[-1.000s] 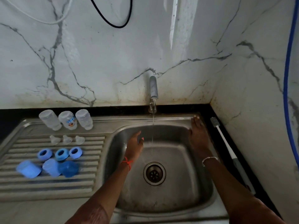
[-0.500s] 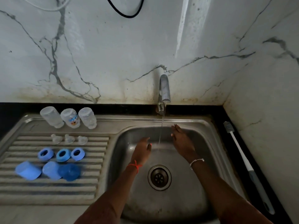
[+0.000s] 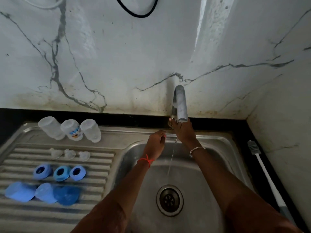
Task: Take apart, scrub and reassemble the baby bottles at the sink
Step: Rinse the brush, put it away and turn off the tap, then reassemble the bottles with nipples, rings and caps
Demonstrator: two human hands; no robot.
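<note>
**Bottles apart, none rebuilt**

Dismantling looks finished. The parts sit sorted in rows on the drainboard (image 3: 50, 216), left of the sink (image 3: 218, 142). Three clear bottles (image 3: 72, 130) are at the back, and in front of them come three clear teats (image 3: 69, 153), then three blue rings (image 3: 61, 173). Three blue caps (image 3: 45, 193) are nearest the person. Whether these pieces have been scrubbed cannot be told from here. The brush (image 3: 269, 179) lies well away from them on the dark counter (image 3: 242, 130) to the right, and no hand is on it. Reassembly has not begun, since no teat is in a ring and no ring is on a bottle.

Neither hand holds a bottle part. The left hand (image 3: 155, 142) hovers over the sink's back edge with its fingers loosely curled round nothing. The right hand (image 3: 184, 133) reaches up under the tap (image 3: 180, 103) towards its base. The spout hides whether the fingers grip a lever. A thin thread of water (image 3: 170, 162) falls towards the drain, so my guess is that this hand is adjusting the flow.

The bottles seem to stand mouth down, closed bases up and long axes roughly upright. The wide lens makes them lean up and to the left. The rings lie flat with their holes facing up. The brush runs front to back along the counter, its bristle head towards the wall.
</note>
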